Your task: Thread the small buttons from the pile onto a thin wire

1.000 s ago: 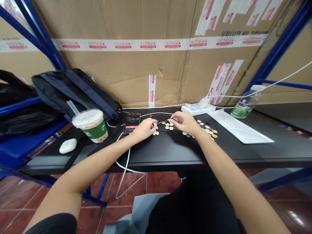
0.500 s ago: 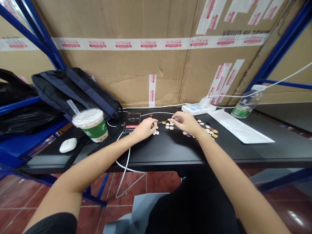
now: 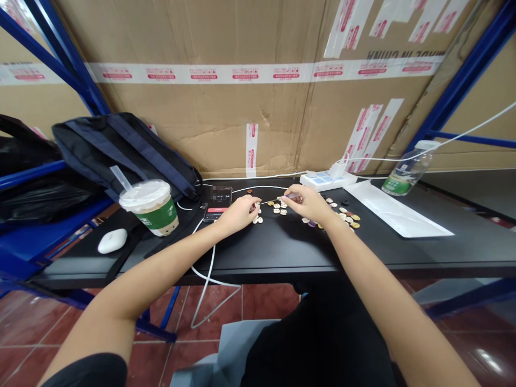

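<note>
Over the black table, my left hand (image 3: 243, 210) is closed in a pinch on a small whitish button-like piece (image 3: 257, 205). My right hand (image 3: 307, 202) grips a thin tool (image 3: 269, 201) with a slim shaft and what looks like a pale, see-through handle. Its tip points left and reaches the piece in my left fingers; whether it touches cannot be made out. Beneath the left fingertips lie a few white button-like pieces (image 3: 260, 220). Several more, white and yellow (image 3: 277, 210), sit between my hands. A mixed pile (image 3: 350, 217) is partly hidden behind my right wrist.
A phone (image 3: 217, 204) showing a timer lies left of my left hand, beside a lidded drink cup (image 3: 155, 209), a white earbud case (image 3: 112, 241) and a backpack (image 3: 129, 150). Behind my right hand are a power strip (image 3: 328, 181), a white sheet (image 3: 397, 209) and a bottle (image 3: 407, 172).
</note>
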A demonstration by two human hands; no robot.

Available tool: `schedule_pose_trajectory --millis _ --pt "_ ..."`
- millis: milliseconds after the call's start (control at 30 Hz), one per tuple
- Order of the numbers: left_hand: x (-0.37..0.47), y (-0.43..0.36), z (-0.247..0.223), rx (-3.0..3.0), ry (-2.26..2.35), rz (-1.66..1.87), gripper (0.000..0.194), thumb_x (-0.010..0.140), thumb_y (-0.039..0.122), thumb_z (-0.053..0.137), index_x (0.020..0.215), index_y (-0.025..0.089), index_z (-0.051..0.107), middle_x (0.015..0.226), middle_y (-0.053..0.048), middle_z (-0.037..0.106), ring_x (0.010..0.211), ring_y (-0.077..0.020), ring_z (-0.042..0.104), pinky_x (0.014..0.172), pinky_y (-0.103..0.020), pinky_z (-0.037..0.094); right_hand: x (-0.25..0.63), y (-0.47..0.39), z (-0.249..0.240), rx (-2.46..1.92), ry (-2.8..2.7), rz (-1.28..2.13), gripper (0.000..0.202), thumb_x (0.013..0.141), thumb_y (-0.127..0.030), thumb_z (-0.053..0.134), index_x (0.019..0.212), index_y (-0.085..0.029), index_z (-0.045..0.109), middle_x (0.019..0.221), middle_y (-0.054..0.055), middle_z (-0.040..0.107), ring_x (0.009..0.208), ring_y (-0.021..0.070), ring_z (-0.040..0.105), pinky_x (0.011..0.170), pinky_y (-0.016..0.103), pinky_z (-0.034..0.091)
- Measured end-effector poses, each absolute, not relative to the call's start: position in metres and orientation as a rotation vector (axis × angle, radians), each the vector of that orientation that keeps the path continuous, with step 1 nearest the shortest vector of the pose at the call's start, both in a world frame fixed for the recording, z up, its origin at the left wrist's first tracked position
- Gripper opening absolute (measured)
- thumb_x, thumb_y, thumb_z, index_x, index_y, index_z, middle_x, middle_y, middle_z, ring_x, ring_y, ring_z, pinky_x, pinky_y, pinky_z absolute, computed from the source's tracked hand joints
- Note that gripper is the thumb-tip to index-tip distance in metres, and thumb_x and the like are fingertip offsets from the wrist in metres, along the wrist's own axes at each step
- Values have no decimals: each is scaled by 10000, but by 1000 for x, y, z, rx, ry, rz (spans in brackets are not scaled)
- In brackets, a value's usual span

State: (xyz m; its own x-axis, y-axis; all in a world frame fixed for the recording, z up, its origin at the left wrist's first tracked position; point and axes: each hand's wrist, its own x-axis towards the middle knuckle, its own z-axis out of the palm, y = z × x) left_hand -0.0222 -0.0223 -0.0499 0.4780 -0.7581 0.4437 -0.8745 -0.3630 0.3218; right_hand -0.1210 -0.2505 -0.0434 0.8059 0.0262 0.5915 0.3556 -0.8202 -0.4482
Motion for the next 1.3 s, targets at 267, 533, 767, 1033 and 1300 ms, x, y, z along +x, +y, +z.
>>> schedule_pose_trajectory --millis 267,533,767,1033,1300 --pt "-23 -22 -50 2209 -1344 296 295 910 150 569 1177 105 685 1089 -116 713 967 -206 680 940 -334 536 -119 -253 -46 -2440 -275 -785 198 880 -394 614 867 -199 644 789 33 648 635 158 548 613 304 427" --pt "-23 -21 -49 2213 -1349 288 303 911 149 562 1186 104 681 1110 -123 712 1000 -217 678 961 -350 532 -119 -253 -46 -2440 -283 -804 221 875 -420 622 876 -201 646 780 37 650 612 157 537 603 309 428" --pt "-23 -21 -50 2202 -1343 297 293 906 152 565 1171 121 687 1098 -115 716 993 -212 684 947 -343 542 -118 -254 -46 -2457 -282 -811 217 878 -419 619 878 -204 650 771 35 640 616 160 536 599 308 422" --pt "-24 -22 -48 2218 -1341 289 301 909 142 565 1181 97 686 1125 -126 717 1025 -221 677 966 -350 535 -118 -253 -46 -2452 -277 -807 214 889 -413 606 867 -203 643 788 38 649 635 162 541 613 310 426" --pt "-23 -22 -49 2214 -1347 313 285 905 155 568 1157 130 698 1111 -114 722 1028 -221 684 959 -348 541 -119 -252 -45 -2446 -276 -804 234 898 -430 598 844 -206 638 802 41 659 634 162 542 612 310 428"
